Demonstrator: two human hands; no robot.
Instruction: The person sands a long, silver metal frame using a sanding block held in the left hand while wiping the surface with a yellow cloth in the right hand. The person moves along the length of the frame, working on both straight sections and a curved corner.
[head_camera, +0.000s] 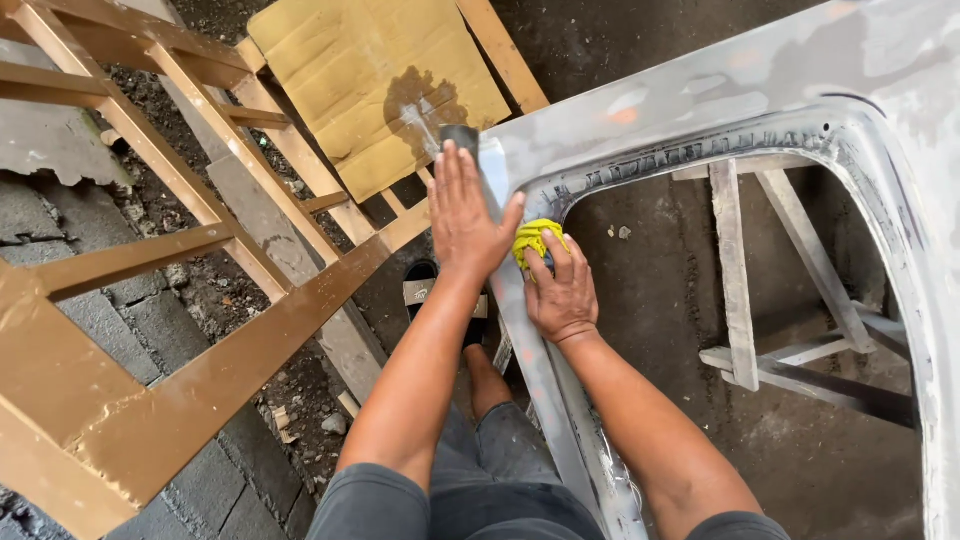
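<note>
Head view: left hand (465, 215) flat on grey panel (700, 110); right hand (562, 295) clutches yellow cloth (530, 240) beside brown frame (200, 300).

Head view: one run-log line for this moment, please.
left hand: flat on dark sanding block | right hand: grips yellow cloth | work: grey car door frame on wooden stand

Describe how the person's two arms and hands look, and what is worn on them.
Both arms are bare from the hands up past the elbows. The left hand and the right hand wear no gloves, and no rings, watch or bracelet show. Short dark grey sleeves begin only at the upper arms, at the bottom edge of the picture.
</note>
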